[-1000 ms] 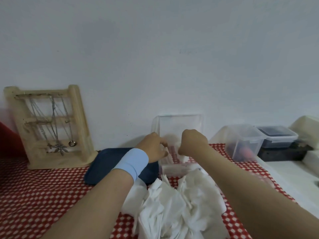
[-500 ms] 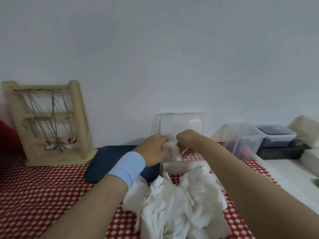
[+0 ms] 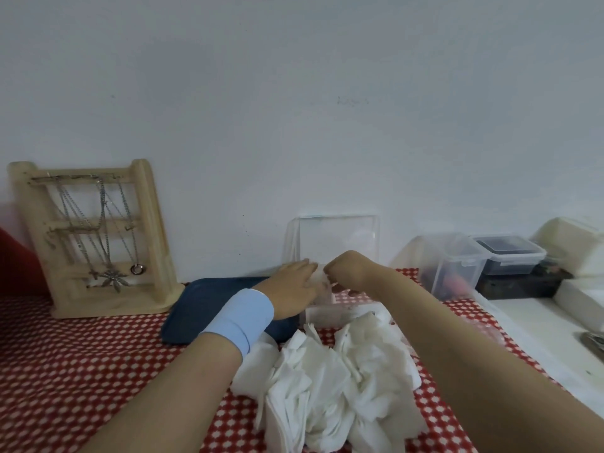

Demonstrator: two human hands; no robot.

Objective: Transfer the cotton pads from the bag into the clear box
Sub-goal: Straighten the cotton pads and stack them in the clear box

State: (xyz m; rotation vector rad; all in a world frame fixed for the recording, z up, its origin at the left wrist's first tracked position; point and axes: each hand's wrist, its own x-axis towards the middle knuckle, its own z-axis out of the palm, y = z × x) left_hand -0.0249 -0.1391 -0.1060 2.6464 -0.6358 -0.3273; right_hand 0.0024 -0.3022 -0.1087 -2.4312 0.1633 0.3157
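A clear box (image 3: 340, 237) stands open against the wall, its lid raised behind it. My left hand (image 3: 294, 286), with a light blue wristband, and my right hand (image 3: 351, 269) meet over the box's opening and hold a small wad of white cotton pads (image 3: 322, 276) between them. The left hand's fingers lie fairly straight against the pads; the right hand's fingers curl down around them. A loose heap of white cotton pads (image 3: 336, 374) lies on the red dotted cloth in front of the box. I cannot make out a bag.
A dark blue tray (image 3: 209, 305) lies left of the box. A wooden jewellery stand (image 3: 94, 240) leans at the far left. Clear lidded containers (image 3: 454, 263) and a dark-lidded one (image 3: 510, 253) sit at the right, beside a white ledge (image 3: 539, 331).
Both hands have come closer together and lower over the box opening, with the wad of pads now between them. The view shifted slightly.
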